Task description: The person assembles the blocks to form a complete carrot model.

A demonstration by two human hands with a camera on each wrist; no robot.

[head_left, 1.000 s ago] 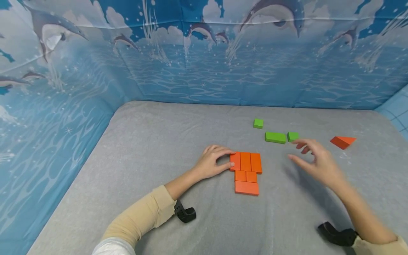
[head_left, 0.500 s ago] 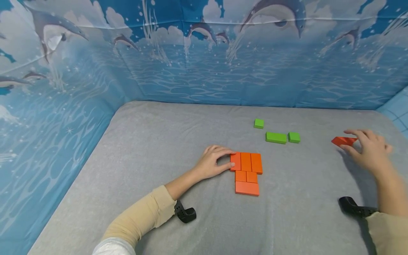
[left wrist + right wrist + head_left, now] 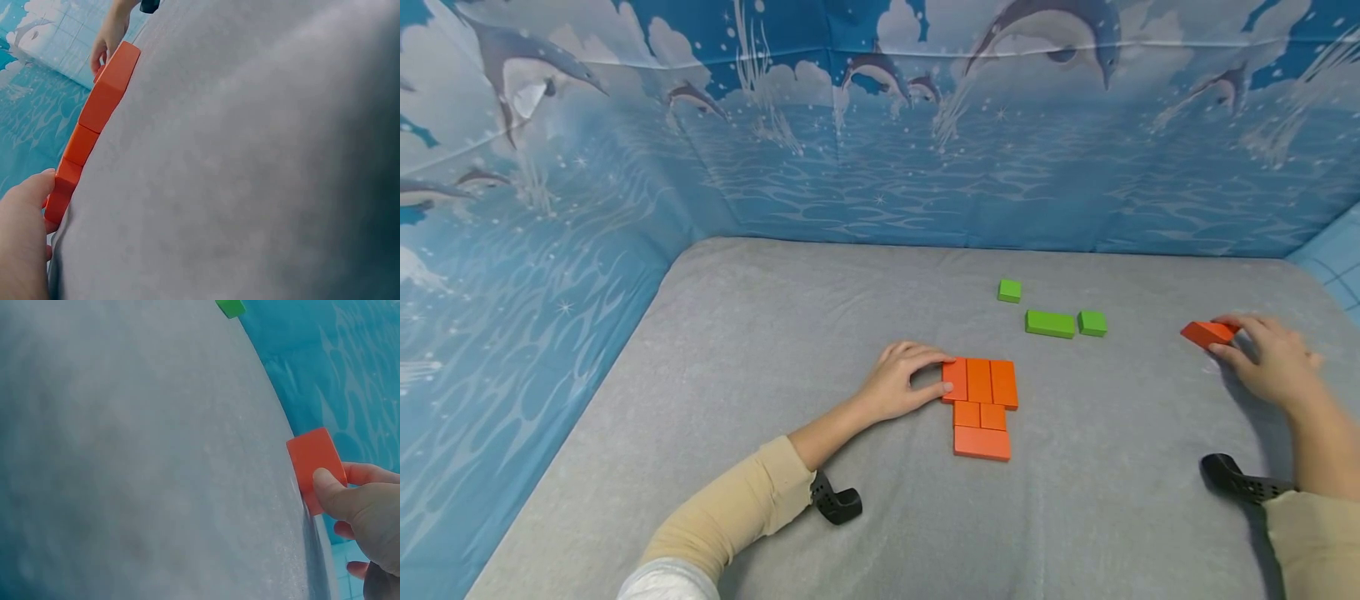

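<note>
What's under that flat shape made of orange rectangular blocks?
Grey fabric shows around the flat orange shape, whose left edge the left hand touches. Whatever is directly beneath is covered and can't be seen.

1. A grey cloth-covered surface is spread below.
2. Six orange blocks are laid together, touched by the left hand.
3. Three green blocks are set left of the right hand.
</note>
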